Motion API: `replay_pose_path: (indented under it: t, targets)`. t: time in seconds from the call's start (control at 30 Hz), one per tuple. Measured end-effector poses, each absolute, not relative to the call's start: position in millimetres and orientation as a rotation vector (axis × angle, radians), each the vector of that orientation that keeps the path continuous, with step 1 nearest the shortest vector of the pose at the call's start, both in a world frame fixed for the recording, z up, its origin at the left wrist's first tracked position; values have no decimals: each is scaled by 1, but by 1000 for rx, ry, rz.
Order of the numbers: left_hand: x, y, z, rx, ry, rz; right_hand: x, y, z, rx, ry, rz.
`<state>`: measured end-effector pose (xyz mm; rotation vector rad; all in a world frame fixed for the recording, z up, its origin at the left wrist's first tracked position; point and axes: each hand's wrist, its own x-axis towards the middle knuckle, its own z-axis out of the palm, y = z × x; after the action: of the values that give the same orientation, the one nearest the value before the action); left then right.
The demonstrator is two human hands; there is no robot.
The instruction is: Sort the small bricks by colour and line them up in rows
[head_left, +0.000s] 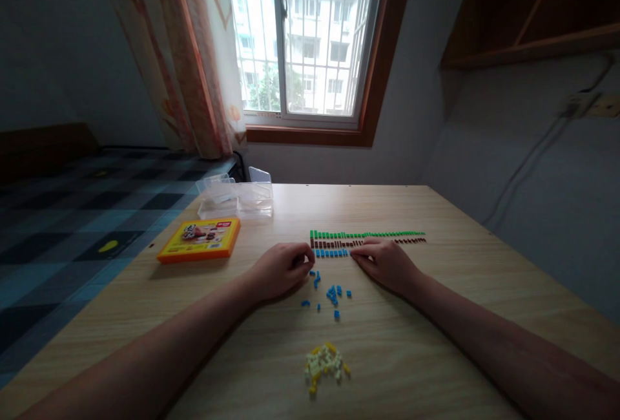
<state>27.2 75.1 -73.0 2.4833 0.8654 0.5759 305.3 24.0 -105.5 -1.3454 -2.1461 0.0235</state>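
Observation:
Tiny building bricks lie sorted on a wooden table [436,316]. A green row [368,234] runs along the far side, a brown row [339,243] just below it, and a short blue row [332,253] nearest me. My left hand [281,269] rests at the left end of the rows, fingers curled in a pinch; what it holds is too small to see. My right hand [387,263] lies at the blue row's right end, fingers pressed together on the table. Loose blue bricks [332,294] are scattered between my hands.
A small heap of yellow and cream bricks [324,364] sits near the front edge. An orange box [199,240] and clear plastic containers [237,198] stand at the back left. A bed with a checked cover [72,213] borders the table's left side.

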Motion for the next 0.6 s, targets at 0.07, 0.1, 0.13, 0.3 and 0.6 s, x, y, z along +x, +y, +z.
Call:
replay_pose_path:
  t: [0.07, 0.1, 0.13, 0.3, 0.6]
  targets:
    - [27, 75, -73, 2485, 865, 574, 304, 24, -105, -1354, -2152, 25]
    - [27, 75, -73, 2487, 865, 572, 304, 24, -105, -1358, -2154, 27]
    - [27, 76, -74, 2488, 867, 570, 304, 24, -104, -1361, -2155, 29]
    - [27, 77, -75, 2500, 870, 575, 304, 24, -105, -1372, -2157, 29]
    - [28, 75, -73, 2497, 868, 566, 302, 24, -106, -1363, -2155, -19]
